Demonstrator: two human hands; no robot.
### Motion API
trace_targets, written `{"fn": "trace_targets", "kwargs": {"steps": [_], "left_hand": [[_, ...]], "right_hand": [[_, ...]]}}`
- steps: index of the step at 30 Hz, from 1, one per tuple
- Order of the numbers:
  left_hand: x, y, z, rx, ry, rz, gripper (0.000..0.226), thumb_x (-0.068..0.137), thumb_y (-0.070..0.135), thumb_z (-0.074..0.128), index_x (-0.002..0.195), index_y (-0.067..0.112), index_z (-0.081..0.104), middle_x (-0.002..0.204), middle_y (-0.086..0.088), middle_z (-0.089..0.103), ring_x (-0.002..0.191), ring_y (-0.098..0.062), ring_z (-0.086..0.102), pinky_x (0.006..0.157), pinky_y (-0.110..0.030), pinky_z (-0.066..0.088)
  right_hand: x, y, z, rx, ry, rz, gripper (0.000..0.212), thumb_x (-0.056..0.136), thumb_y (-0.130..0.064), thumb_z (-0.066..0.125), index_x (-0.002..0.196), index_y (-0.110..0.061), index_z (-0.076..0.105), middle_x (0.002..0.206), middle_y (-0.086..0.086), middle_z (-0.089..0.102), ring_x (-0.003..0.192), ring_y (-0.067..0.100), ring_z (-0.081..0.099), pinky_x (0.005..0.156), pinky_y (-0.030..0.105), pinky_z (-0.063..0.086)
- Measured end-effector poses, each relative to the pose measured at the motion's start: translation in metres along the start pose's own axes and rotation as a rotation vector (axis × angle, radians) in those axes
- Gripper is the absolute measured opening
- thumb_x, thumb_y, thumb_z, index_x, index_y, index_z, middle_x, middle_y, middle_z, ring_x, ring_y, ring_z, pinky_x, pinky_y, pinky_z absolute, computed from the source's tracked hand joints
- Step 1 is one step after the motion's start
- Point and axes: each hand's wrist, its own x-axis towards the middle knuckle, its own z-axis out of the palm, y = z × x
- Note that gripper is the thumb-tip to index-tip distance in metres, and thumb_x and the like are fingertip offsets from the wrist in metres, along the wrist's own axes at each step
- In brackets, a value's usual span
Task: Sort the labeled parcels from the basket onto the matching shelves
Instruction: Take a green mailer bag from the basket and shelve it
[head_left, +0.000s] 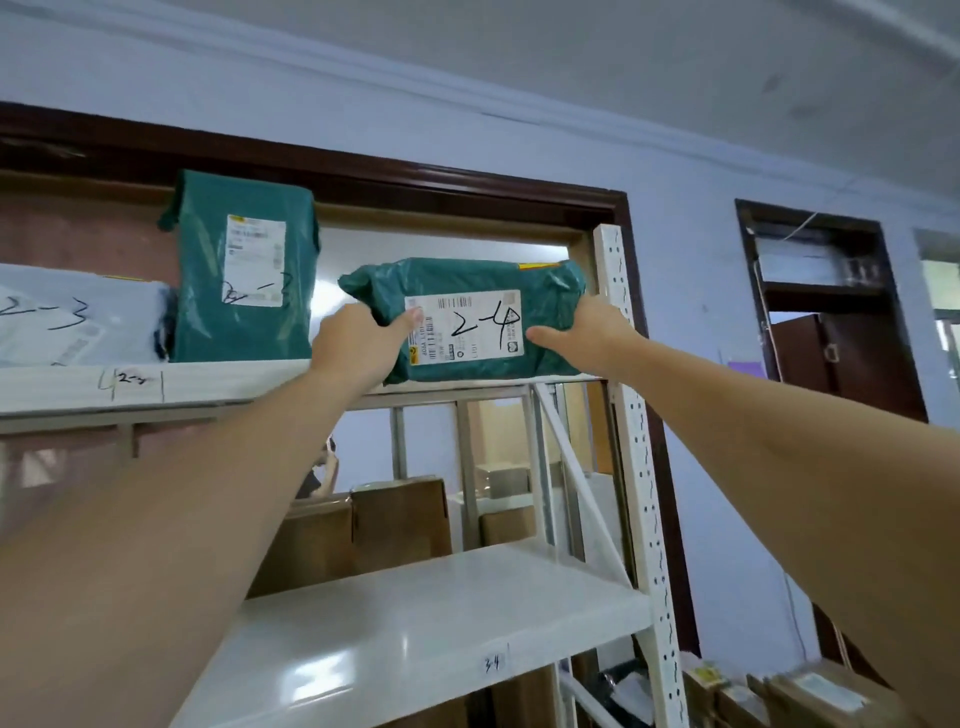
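A green plastic parcel (467, 280) with a white label marked "2-4" stands on the right end of the upper white shelf (234, 382). My left hand (358, 345) grips its left end, thumb on the label. My right hand (592, 332) holds its right end, thumb across the front. To its left, a taller green parcel (244, 265) marked "2-3" stands upright, and a white parcel (78, 317) marked "2-3" lies at the far left. The basket is out of view.
The lower white shelf (415, 623) carries a "3-4" tag on its front edge. A perforated white upright (639, 467) bounds the rack on the right. Brown cartons (400, 519) stand behind the rack, and more boxes (779, 696) lie on the floor at the right.
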Motion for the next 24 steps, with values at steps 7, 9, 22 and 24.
{"fn": "trace_targets", "kwargs": {"steps": [7,9,22,24], "left_hand": [[0.083,0.021,0.052,0.13,0.149,-0.016,0.047,0.097,0.056,0.055,0.092,0.011,0.066,0.086,-0.003,0.066,0.066,-0.013,0.056,0.051,-0.028,0.036],[0.098,0.016,0.063,0.186,0.171,-0.033,0.048,0.098,0.055,0.053,0.086,0.01,0.062,0.08,-0.002,0.06,0.065,-0.016,0.053,0.055,-0.032,0.037],[0.147,-0.049,0.128,0.255,0.122,-0.049,0.049,0.098,0.06,0.049,0.084,0.015,0.062,0.081,-0.002,0.067,0.073,-0.021,0.063,0.062,-0.034,0.048],[0.148,-0.051,0.133,0.311,0.116,-0.043,0.049,0.097,0.063,0.049,0.082,0.017,0.061,0.079,-0.001,0.066,0.073,-0.022,0.063,0.064,-0.036,0.05]], "right_hand": [[0.113,0.042,0.024,0.116,0.007,-0.07,0.035,0.095,-0.043,0.064,0.119,-0.018,0.056,0.103,0.004,0.066,0.085,0.02,0.063,0.07,0.032,0.054],[0.134,0.048,0.039,0.154,0.004,-0.1,0.039,0.095,-0.041,0.063,0.125,-0.016,0.055,0.11,0.005,0.065,0.094,0.024,0.062,0.082,0.035,0.053],[0.205,0.095,0.127,0.134,-0.104,-0.162,0.039,0.1,-0.04,0.059,0.129,-0.014,0.059,0.121,0.012,0.068,0.109,0.033,0.062,0.089,0.037,0.049],[0.21,0.1,0.13,0.103,-0.125,-0.171,0.038,0.101,-0.04,0.058,0.129,-0.014,0.06,0.121,0.012,0.068,0.11,0.033,0.061,0.091,0.038,0.049]]}}
